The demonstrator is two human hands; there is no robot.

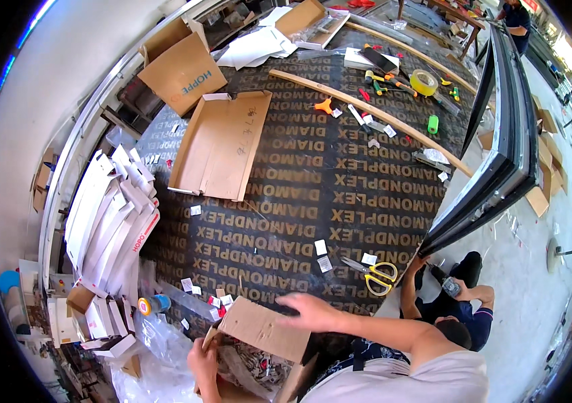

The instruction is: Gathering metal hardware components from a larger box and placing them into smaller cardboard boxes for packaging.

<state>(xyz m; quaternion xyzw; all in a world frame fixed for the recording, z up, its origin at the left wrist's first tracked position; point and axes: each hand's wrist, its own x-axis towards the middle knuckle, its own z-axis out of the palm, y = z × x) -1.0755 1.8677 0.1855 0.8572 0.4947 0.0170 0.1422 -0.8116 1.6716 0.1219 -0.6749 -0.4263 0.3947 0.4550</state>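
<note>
An opened cardboard box (266,327) stands at the near edge of the table, one broad flap raised toward the far side. Inside lie many small metal-looking pieces (259,363) and clear plastic; their exact kind is too small to tell. My left hand (203,363) grips the box's left edge, fingers closed round the cardboard. My right hand (311,313) is open, fingers stretched out at the right end of the raised flap; whether it presses on it I cannot tell. Just beyond the box are small white and red packets (218,309).
Yellow-handled scissors (380,278) lie to the right. At left are stacked white cartons (114,215), a small blue-and-orange container (154,304) and plastic wrap (161,342). A shallow cardboard tray (218,148), wooden strip (366,111) and tape roll (423,82) lie farther off. A co-worker (457,302) crouches beside a black frame (501,148).
</note>
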